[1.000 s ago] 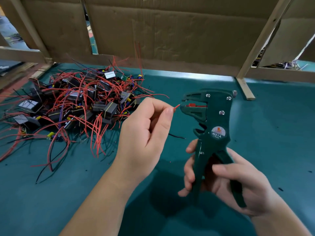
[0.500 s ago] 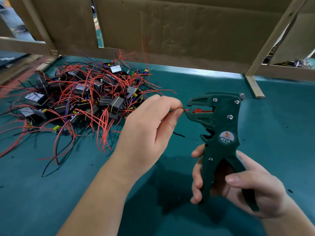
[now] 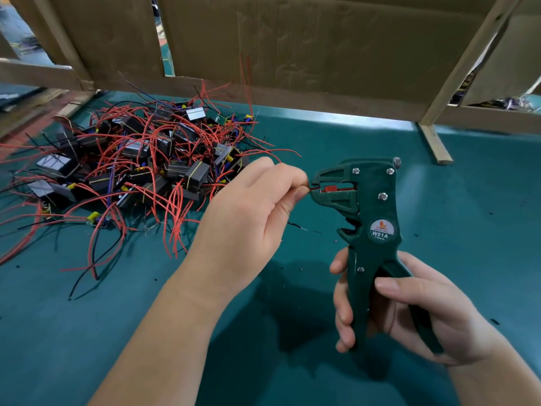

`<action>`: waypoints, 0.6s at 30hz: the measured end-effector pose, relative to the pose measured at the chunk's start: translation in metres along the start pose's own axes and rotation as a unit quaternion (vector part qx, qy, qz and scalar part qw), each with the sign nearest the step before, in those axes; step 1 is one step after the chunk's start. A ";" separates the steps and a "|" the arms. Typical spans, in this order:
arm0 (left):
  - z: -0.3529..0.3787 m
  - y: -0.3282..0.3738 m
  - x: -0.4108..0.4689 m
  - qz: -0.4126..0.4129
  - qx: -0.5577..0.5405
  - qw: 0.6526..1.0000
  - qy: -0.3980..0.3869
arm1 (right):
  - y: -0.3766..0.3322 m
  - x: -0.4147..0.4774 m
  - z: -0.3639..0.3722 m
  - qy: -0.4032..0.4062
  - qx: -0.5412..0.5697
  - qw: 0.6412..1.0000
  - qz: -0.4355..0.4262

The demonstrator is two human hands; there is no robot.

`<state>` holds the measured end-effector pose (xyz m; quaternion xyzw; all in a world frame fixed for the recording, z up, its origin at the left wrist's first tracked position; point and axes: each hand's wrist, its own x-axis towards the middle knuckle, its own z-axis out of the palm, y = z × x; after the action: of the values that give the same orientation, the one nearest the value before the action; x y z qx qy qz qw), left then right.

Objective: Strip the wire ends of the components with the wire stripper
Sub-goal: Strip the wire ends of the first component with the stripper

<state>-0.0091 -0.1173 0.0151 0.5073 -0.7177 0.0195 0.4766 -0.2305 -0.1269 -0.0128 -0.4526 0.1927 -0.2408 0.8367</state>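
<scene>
Pinching a thin red wire between thumb and forefinger, the left hand hangs above the green table near the middle of the bench, its other fingers curled into the palm; what it may hold besides the wire I cannot see from where I stand. Far to the left of it lies the pile of components, dark little blocks banded in yellow and tangled in red wires with a few black and blue ones, the loose ends fanning out over the mat toward the near edge; the hand's knuckles sit just beside the right fringe of that heap. Moving right, a short black wire scrap lies on the mat just below the pinching fingers; the red wire's tip reaches out from the fingertips into the mouth of the wire stripper, resting between the parted upper and lower jaws in front of a small red stop inside the head. That tool is dark green, stands upright with its head turned left, and carries a round label reading W01A; the right hand grips it by the handles, fingers wrapped round the front handle and thumb laid across the face. Behind everything a cardboard wall stands along the back of the table; further right a pale wooden strut slants down to the mat.
</scene>
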 end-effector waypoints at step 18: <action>0.002 -0.009 -0.001 -0.002 -0.003 1.000 -0.014 | 0.006 0.004 0.012 0.056 -0.005 0.998 0.024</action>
<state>-0.0038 -0.1218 0.0088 0.5074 -0.7233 0.0093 0.4684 -0.2189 -0.1184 -0.0119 -0.4382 0.2509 -0.2449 0.8277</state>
